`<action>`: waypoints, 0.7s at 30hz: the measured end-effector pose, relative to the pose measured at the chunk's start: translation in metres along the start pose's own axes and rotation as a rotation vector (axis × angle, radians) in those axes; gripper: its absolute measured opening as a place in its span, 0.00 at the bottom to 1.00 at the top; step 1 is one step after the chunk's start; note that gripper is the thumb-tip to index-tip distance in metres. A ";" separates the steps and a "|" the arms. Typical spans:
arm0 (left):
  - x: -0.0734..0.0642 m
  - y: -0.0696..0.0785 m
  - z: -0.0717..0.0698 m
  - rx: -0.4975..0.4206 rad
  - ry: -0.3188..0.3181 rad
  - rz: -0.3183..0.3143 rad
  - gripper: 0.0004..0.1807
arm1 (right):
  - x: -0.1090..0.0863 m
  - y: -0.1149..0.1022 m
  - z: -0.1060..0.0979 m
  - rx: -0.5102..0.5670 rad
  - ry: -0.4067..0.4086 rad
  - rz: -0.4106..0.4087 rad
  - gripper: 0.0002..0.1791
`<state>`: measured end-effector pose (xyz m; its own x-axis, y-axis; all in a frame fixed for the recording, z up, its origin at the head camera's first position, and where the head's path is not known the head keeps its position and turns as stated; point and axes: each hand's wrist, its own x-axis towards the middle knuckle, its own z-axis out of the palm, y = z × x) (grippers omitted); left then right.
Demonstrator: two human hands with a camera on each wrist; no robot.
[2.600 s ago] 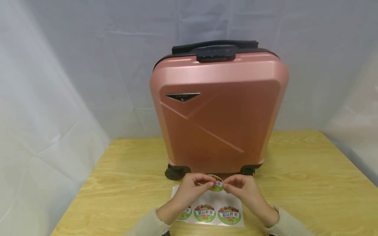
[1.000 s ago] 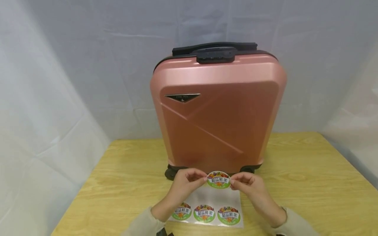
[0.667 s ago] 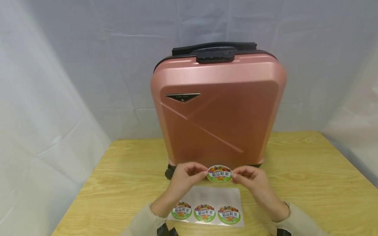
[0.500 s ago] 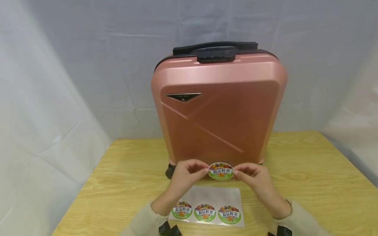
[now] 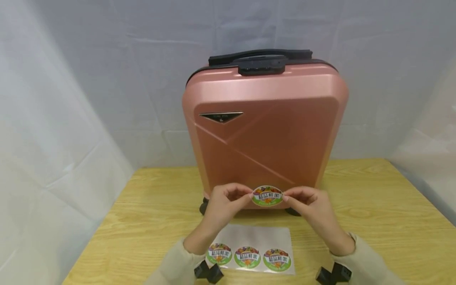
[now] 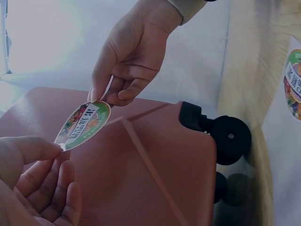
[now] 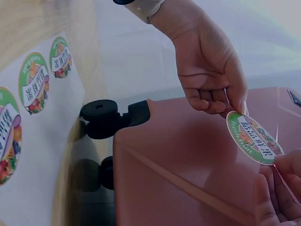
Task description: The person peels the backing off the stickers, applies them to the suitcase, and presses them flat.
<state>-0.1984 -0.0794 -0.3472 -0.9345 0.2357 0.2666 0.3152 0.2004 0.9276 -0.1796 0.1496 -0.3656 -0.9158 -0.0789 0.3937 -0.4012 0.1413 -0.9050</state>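
Observation:
An oval fruit sticker (image 5: 268, 196), green with a white text band and printed fruit, is stretched between both hands in front of the suitcase. My left hand (image 5: 225, 204) pinches its left end between thumb and fingers. The right hand (image 5: 314, 208) pinches its right end the same way. Behind it stands a pink hard-shell suitcase (image 5: 263, 146) with a black handle (image 5: 261, 55) on top. In the left wrist view the sticker (image 6: 83, 125) hangs close before the suitcase shell (image 6: 141, 160), its printed side showing. The right wrist view shows the same sticker (image 7: 254, 138) gripped at both ends.
A white backing sheet (image 5: 256, 233) with three more oval stickers (image 5: 247, 257) along its near edge lies on the wooden table (image 5: 377, 221). Black wheels (image 5: 204, 206) carry the suitcase near the sheet. Pale cloth (image 5: 107, 79) hangs behind and at the sides.
The sticker has come up off the backing sheet. Both hands have raised it and moved it in front of the suitcase's lower part, with its face turned fully into view.

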 end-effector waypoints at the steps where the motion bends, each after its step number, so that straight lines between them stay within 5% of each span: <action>1: 0.000 0.001 0.000 -0.001 0.003 -0.001 0.04 | 0.001 -0.001 0.000 -0.010 0.009 -0.002 0.06; 9: 0.003 0.015 0.000 -0.034 0.044 0.007 0.03 | 0.007 -0.013 -0.004 -0.028 0.035 0.005 0.07; 21: 0.008 0.037 0.003 -0.076 0.109 0.104 0.04 | 0.017 -0.035 -0.010 0.002 0.071 -0.009 0.07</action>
<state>-0.1940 -0.0677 -0.3115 -0.9110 0.1462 0.3856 0.4020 0.1067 0.9094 -0.1810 0.1528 -0.3255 -0.9111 -0.0102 0.4121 -0.4094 0.1390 -0.9017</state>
